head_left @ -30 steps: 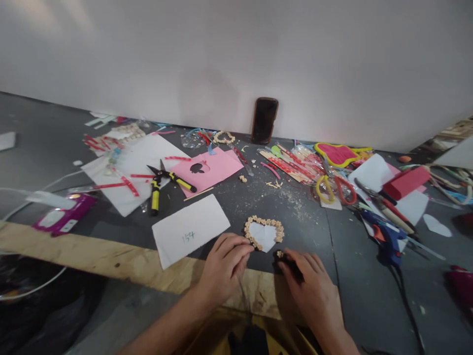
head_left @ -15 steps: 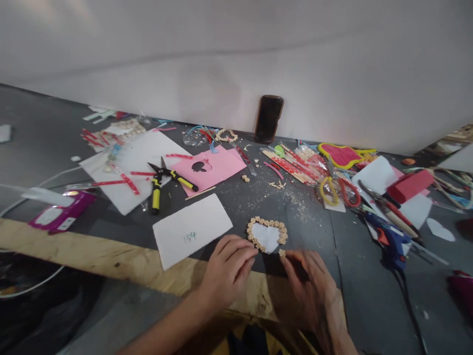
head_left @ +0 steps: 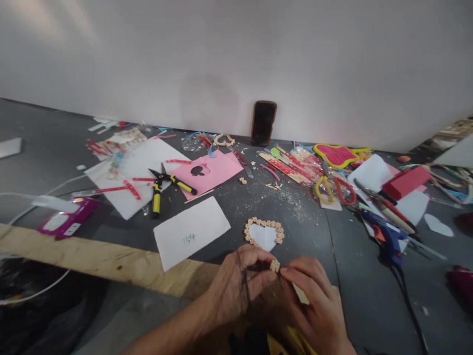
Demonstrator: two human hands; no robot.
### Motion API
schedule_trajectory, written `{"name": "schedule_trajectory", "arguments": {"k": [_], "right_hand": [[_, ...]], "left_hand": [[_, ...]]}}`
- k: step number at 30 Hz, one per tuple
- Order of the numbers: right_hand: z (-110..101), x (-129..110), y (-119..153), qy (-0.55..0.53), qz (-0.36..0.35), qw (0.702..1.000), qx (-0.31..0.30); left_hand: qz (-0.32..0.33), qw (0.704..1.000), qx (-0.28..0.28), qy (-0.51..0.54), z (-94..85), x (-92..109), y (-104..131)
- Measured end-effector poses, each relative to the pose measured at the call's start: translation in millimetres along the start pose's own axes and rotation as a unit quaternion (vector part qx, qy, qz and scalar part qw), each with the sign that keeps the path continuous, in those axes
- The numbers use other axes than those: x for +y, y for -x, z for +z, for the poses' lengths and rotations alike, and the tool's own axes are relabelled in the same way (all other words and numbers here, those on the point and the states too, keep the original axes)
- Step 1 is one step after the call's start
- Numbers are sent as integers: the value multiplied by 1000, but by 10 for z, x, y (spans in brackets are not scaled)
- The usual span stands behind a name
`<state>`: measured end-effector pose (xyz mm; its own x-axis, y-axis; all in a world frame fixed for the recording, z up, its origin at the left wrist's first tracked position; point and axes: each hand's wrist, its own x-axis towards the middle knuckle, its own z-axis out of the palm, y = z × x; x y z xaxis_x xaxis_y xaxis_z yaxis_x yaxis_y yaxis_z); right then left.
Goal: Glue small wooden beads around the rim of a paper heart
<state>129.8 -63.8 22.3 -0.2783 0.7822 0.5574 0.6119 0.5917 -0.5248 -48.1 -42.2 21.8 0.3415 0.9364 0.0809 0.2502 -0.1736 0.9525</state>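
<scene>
A small flower-like cluster of pale wooden pieces (head_left: 274,266) is pinched between the thumb and index finger of my left hand (head_left: 236,281). The fingers of my right hand (head_left: 314,291) are drawn together at the cluster's right side, gripping it too. Just beyond my hands lies a white paper heart (head_left: 263,236). A border of similar wooden clusters (head_left: 280,231) runs around the heart's top and sides; my left fingers hide part of its lower left edge.
Left of the heart is a white card marked 154 (head_left: 192,231), with yellow-handled pliers (head_left: 156,197) and pink paper (head_left: 221,167) behind it. Scissors (head_left: 334,190) and a blue glue gun (head_left: 386,236) lie to the right. A phone (head_left: 263,123) leans on the wall.
My right hand has lifted the small wooden cluster from beside the heart toward me. My left hand has come across to the right and now pinches the cluster too.
</scene>
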Motion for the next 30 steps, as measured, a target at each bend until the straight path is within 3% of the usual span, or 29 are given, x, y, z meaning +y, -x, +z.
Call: {"name": "schedule_trajectory", "arguments": {"k": [4, 9, 18, 25, 30], "right_hand": [[-12, -15, 55, -24, 98, 995, -19], [-3, -61, 16, -6, 137, 990, -21], [38, -53, -10, -5, 126, 992, -6], [107, 274, 90, 127, 112, 984, -54], [242, 390, 102, 179, 92, 977, -68]], "left_hand": [[129, 985, 65, -92, 34, -80, 0], [182, 966, 74, -167, 73, -103, -11], [173, 954, 79, -230, 126, -158, 47], [176, 929, 154, -289, -73, -292, 20], [178, 922, 172, -297, -150, -409, -12]]}}
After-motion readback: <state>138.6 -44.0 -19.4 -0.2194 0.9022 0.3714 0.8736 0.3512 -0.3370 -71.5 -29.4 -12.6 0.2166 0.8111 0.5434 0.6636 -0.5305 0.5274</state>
